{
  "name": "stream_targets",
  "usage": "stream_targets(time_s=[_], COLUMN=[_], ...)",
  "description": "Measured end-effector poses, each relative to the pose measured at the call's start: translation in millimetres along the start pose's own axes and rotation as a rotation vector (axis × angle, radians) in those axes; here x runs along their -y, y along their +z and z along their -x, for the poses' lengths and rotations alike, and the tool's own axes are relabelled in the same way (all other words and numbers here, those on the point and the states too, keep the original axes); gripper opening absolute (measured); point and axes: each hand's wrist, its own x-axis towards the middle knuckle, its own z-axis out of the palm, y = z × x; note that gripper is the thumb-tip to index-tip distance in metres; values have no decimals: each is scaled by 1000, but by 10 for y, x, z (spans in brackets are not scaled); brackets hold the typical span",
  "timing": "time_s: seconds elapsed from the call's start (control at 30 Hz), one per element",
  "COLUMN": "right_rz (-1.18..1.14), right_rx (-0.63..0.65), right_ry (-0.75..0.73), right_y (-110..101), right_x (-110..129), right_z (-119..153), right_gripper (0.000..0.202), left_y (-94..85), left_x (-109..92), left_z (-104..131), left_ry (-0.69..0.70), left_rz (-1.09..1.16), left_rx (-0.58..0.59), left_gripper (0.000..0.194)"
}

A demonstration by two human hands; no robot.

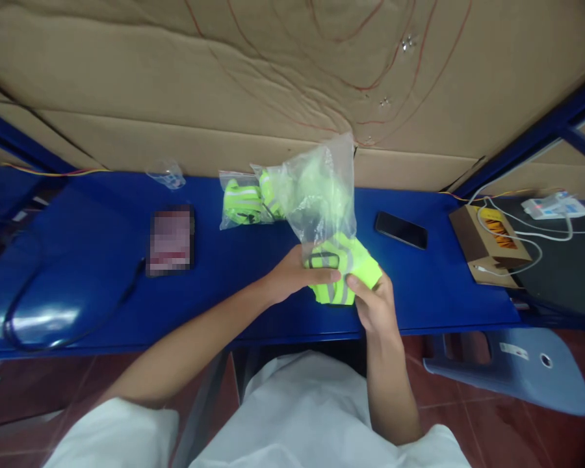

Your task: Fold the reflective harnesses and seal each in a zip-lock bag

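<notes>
Between my two hands is a folded neon-yellow reflective vest with grey stripes and a black buckle. My left hand grips its left side, the thumb lying across the front. On the right side, my right hand is closed on the fabric with the thumb on top. A clear plastic bag stands up behind the vest, and its lower edge overlaps the vest's top; whether the vest is partly inside it I cannot tell. Beyond my left hand lie bagged neon-yellow vests in clear plastic.
On the blue table are a black phone, a blurred flat item, crumpled clear plastic and a black cable. At right stand an open cardboard box and a white power strip. A cardboard wall rises behind.
</notes>
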Motion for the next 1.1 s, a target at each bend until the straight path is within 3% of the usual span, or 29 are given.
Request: stream_targets(time_s=[0.13, 0.23, 0.33, 0.43, 0.57, 0.63, 0.77, 0.97, 1.1], right_rz=[-12, -6, 26, 34, 175, 301, 285, 174, 205], right_rx=[-178, -330, -395, -319, 22, 96, 47, -247, -80], right_ry=[-61, -124, -186, -180, -78, -81, -47, -130, -148], right_y=[103, 272, 379, 367, 251, 212, 238, 413, 358], right_x=[-22, -135, -227, -194, 13, 101, 82, -109, 12], right_z=[-30, -64, -98, -102, -44, -26, -114, -286, -216], right_gripper=[49, 50, 48, 49, 52, 50, 44, 46, 43], left_y=[120, 212, 252, 197, 19, -43, -3, 143, 61], left_x=[144, 263, 293, 224, 92, 68, 143, 233, 102], left_z=[-9, -15, -13, -30, -83, -98, -91, -69, -82], left_ry=[-12, 4, 41, 54, -2, -3, -39, -86, -97], left_rz=[155, 171, 131, 123, 168, 190, 260, 421, 399], left_rx=[-20, -112, -149, -150, -193, -203, -196, -219, -255], left_gripper=[63, 56, 47, 47, 50, 48, 41, 36, 36])
